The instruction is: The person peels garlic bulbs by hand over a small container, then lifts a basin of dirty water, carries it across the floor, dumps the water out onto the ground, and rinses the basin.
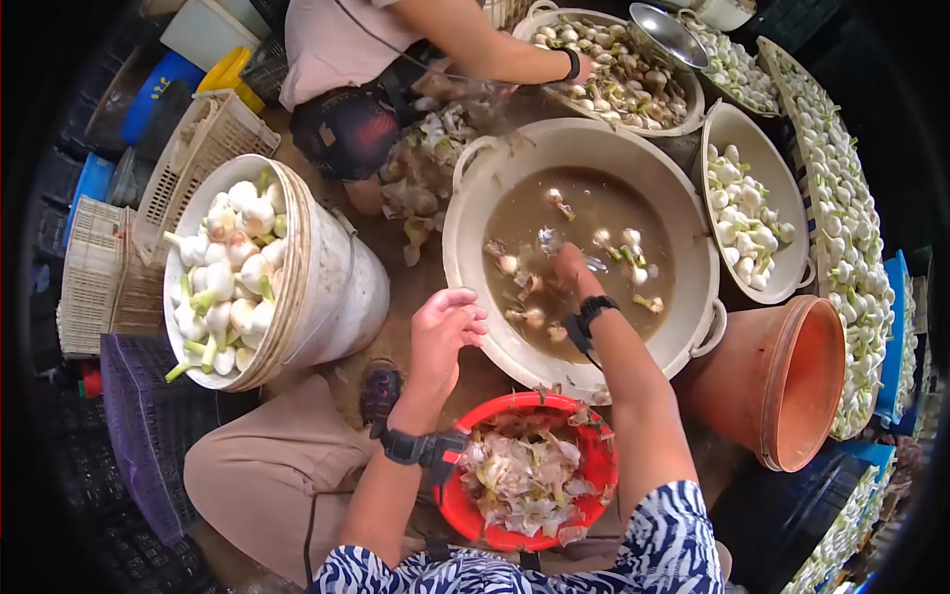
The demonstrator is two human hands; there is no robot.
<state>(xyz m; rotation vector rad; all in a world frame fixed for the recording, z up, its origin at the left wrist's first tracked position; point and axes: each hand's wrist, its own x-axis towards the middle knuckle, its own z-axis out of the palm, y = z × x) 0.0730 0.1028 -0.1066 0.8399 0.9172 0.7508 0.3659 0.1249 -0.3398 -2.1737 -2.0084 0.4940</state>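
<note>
My right hand dips into the murky water of a large beige tub; the water hides its fingers, so I cannot tell what they hold. Several white bulbs that look like garlic, some with green stems, float around it, one garlic bulb to its right. My left hand is raised by the tub's left rim, fingers loosely bent and apart, nothing in them. Below both hands, a red basin between my legs holds a heap of papery peels.
On the left stands a white bucket full of peeled bulbs. An oval basin of bulbs and an orange bucket flank the tub on the right. Another person's arm reaches into a basin of unpeeled bulbs at the back.
</note>
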